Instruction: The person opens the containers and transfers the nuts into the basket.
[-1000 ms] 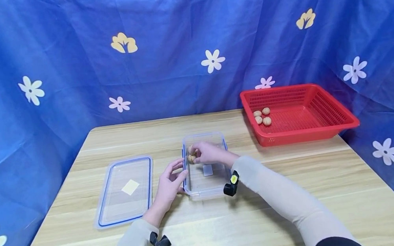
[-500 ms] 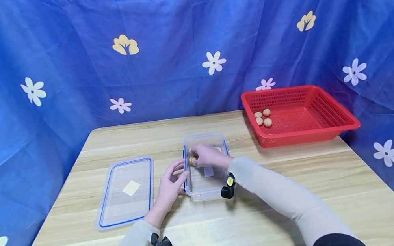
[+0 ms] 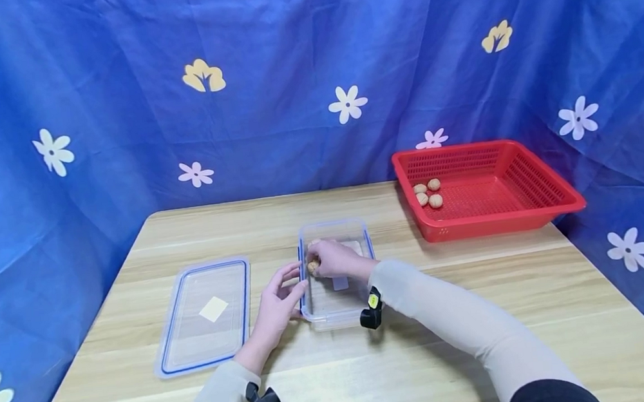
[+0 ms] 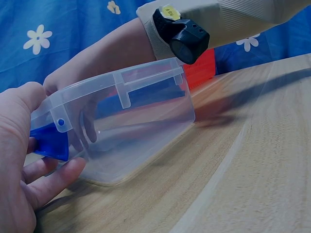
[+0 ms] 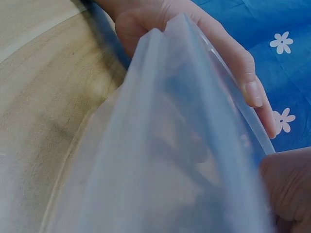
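A clear plastic storage box (image 3: 332, 302) with a blue-edged left side stands lidless mid-table. My left hand (image 3: 274, 306) holds its left wall; in the left wrist view the thumb lies at the rim and the fingers are beside the blue clip (image 4: 51, 141). My right hand (image 3: 336, 259) reaches down inside and pinches a walnut (image 3: 313, 267) against the left inner wall. Behind the knuckles the box's far-left corner is partly hidden. In the right wrist view the blurred box wall (image 5: 146, 145) covers most of the picture, and the walnut is out of sight.
The clear lid (image 3: 186, 337) with a blue seal and a pale square label lies left of the box. A red plastic basket (image 3: 510, 216) at the back right contains several walnuts (image 3: 435, 201). A blue flowered curtain (image 3: 268, 122) hangs behind the table.
My right hand has shifted slightly left and towards me inside the box, the walnut moving a little nearer with it. The left hand has stayed at the box's left side.
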Motion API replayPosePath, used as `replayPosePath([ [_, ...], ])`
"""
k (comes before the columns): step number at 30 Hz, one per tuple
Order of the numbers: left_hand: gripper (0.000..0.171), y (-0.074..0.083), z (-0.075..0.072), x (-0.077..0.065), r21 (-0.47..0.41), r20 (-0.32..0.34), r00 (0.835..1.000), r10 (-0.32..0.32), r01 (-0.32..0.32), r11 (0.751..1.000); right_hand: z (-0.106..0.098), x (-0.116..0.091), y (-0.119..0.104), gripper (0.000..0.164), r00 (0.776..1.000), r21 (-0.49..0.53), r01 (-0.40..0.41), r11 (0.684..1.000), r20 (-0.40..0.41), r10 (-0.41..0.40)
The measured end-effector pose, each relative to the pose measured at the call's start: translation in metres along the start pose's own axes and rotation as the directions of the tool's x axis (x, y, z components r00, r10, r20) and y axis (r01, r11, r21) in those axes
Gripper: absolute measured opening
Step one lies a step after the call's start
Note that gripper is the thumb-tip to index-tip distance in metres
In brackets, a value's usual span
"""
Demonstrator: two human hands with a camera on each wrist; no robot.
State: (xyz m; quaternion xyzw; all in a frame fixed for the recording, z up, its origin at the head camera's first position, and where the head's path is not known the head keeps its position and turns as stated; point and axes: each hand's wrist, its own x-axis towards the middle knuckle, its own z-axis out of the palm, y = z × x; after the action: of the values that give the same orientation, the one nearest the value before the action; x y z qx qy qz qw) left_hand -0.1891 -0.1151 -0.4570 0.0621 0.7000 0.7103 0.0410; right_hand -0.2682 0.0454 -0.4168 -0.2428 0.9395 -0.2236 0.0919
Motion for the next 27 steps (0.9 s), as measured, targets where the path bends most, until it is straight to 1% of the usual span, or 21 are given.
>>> replayPosePath([
  [5,0.041,-0.001,0.0,0.0,0.003,-0.006,1.0,-0.001,0.001,1.0,-0.001,0.0,0.0,0.021,1.0,0.015,0.002,1.0,0.003,-0.002],
  [11,0.043,0.0,-0.001,0.0,-0.003,-0.003,1.0,0.005,-0.005,1.0,-0.007,-0.001,0.004,0.02,1.0,0.097,-0.018,0.995,0.006,0.017],
  [14,0.044,0.0,-0.001,0.0,-0.002,-0.002,1.0,0.013,-0.013,1.0,-0.011,-0.003,0.006,0.024,0.999,0.131,-0.044,0.99,0.007,0.043],
  [17,0.043,0.0,-0.001,0.0,-0.002,0.0,1.0,0.014,-0.014,1.0,-0.015,-0.006,0.006,0.027,0.998,0.134,-0.056,0.989,-0.005,0.057],
  [21,0.043,0.0,-0.001,0.0,-0.005,0.006,1.0,0.005,-0.005,1.0,-0.017,-0.01,0.007,0.024,0.999,0.15,-0.048,0.988,-0.017,0.052],
  [27,0.045,0.001,0.001,0.0,-0.007,0.003,1.0,-0.007,0.007,1.0,-0.017,-0.014,0.013,0.023,0.999,0.202,-0.005,0.979,-0.046,0.015],
])
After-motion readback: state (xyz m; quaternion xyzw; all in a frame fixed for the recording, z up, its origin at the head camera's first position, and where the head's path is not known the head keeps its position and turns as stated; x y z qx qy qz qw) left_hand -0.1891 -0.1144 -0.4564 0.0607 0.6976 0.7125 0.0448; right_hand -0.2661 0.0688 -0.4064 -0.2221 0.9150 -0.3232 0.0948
